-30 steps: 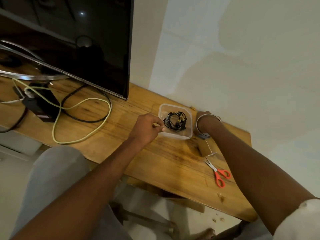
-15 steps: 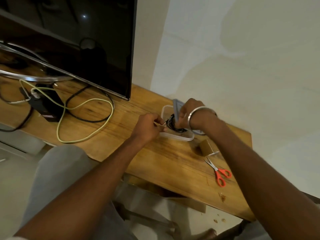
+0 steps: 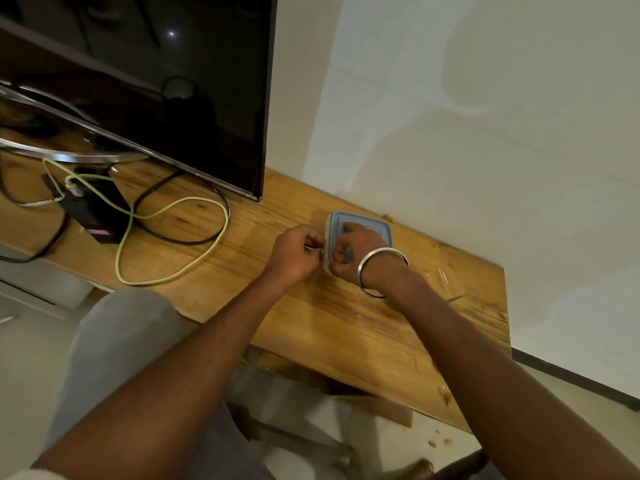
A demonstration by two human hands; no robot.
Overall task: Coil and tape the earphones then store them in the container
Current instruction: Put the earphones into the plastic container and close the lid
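Observation:
A small clear container (image 3: 327,233) sits on the wooden table near the wall, now covered by its grey-blue lid (image 3: 363,221). The coiled earphones are hidden under the lid. My right hand (image 3: 356,252), with a metal bangle on the wrist, lies flat on the lid with fingers spread and presses down on it. My left hand (image 3: 298,252) pinches the container's left edge with curled fingers.
A large dark TV (image 3: 156,81) stands at the left on a metal stand. A black box (image 3: 95,211) with a yellow-green cable (image 3: 173,237) and black cables lies left of my hands. My right forearm hides the scissors and tape; a scissor tip (image 3: 453,299) shows.
My right hand fetched the lid from the right and set it on the container, covering the earphones. My left hand stayed at the container's left edge.

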